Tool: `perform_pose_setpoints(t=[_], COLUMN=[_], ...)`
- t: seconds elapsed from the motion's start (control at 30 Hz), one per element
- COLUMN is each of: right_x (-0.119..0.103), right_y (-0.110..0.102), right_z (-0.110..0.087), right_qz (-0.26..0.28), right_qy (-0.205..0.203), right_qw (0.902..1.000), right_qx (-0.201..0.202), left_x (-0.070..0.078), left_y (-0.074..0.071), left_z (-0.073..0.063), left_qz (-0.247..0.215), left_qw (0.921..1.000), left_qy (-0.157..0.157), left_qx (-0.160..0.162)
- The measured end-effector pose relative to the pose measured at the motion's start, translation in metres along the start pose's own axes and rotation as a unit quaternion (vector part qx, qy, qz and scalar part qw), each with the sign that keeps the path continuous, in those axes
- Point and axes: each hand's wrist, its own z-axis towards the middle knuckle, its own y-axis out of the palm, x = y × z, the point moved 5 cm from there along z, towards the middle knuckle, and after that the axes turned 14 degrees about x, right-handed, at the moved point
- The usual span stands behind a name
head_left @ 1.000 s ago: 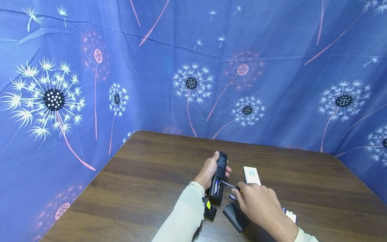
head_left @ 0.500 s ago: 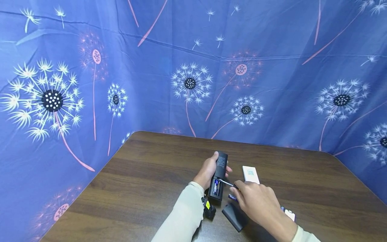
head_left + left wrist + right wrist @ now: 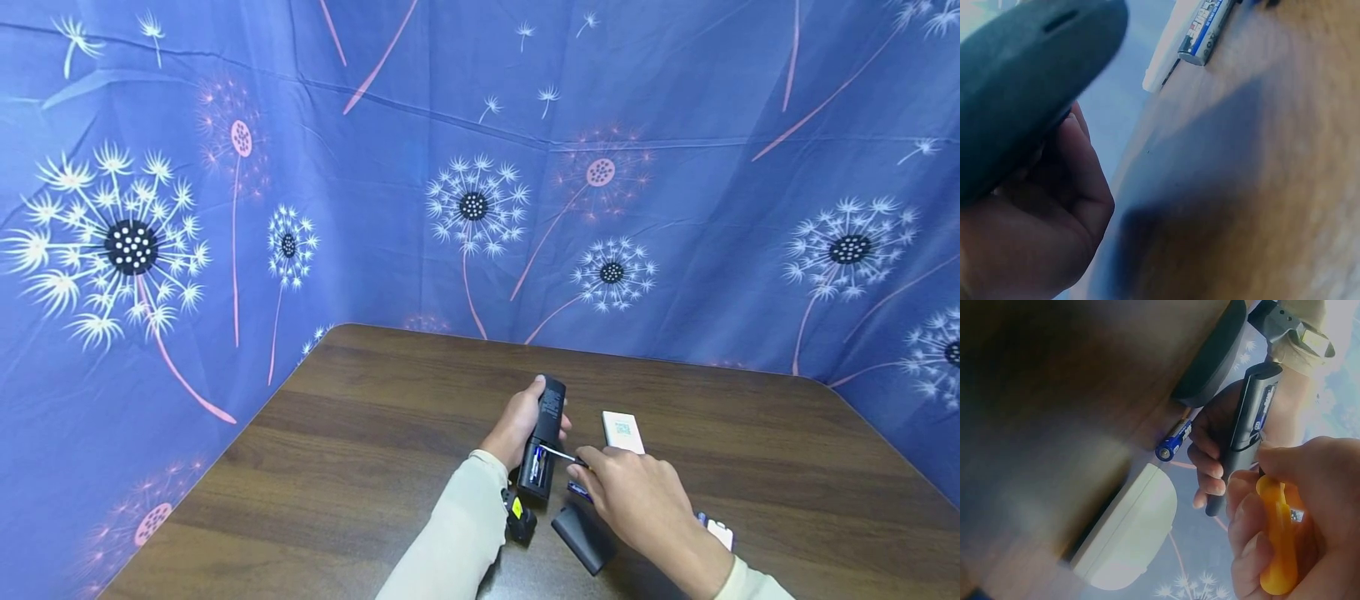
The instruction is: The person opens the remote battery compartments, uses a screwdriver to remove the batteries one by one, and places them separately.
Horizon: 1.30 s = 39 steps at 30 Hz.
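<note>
My left hand (image 3: 517, 425) grips a black remote control (image 3: 551, 408), its back turned up, thumb along one side. The remote's battery compartment is uncovered, and a blue battery (image 3: 538, 467) shows inside. A screwdriver (image 3: 1280, 544) with an orange handle is held in my right hand (image 3: 637, 500). Its thin metal shaft (image 3: 558, 453) reaches into the upper end of the compartment; the tip's exact contact is too small to tell. In the left wrist view, the remote's dark underside (image 3: 1029, 81) lies across the left hand's curled fingers (image 3: 1082, 169).
A loose blue battery (image 3: 1175, 440) lies on the brown table (image 3: 360, 467) near my right fingers. Closer in lies a curved black cover-like piece (image 3: 583, 540). A white device (image 3: 622, 432) stands behind the right hand. A white-and-blue item (image 3: 720, 533) is partly hidden beyond the right wrist.
The screwdriver's shaft has shifted slightly left, further over the battery compartment. Both hands keep their holds, and the things on the table stay where they were.
</note>
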Motion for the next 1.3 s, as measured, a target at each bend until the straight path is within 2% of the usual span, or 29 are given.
perform_pose_setpoints(t=[0.2,0.53,0.77,1.3], right_x=[-0.0001,0.0005,0.0010,0.0016], right_y=[-0.0001,-0.0018,-0.0016,0.0013], right_z=[0.0014,0.0051,0.0060,0.0030], right_qz=[-0.003,0.001,0.011,0.016], right_qy=[-0.002,-0.021,-0.033,-0.033], right_qw=[1.0000,0.9997,0.9993,0.9989], right_qx=[-0.005,-0.009,-0.015,-0.028], left_x=[0.0005,-0.0014,-0.0031,-0.0033], left_y=[0.0014,0.0051,0.0036,0.0029], left_z=[-0.0025,-0.0041,-0.0046,-0.0039], left_qz=[0.000,-0.003,0.005,-0.002], left_qw=[1.0000,0.9997,0.9996,0.9997], left_qy=[-0.003,-0.012,-0.021,-0.018], left_qx=[0.000,-0.022,-0.016,-0.014])
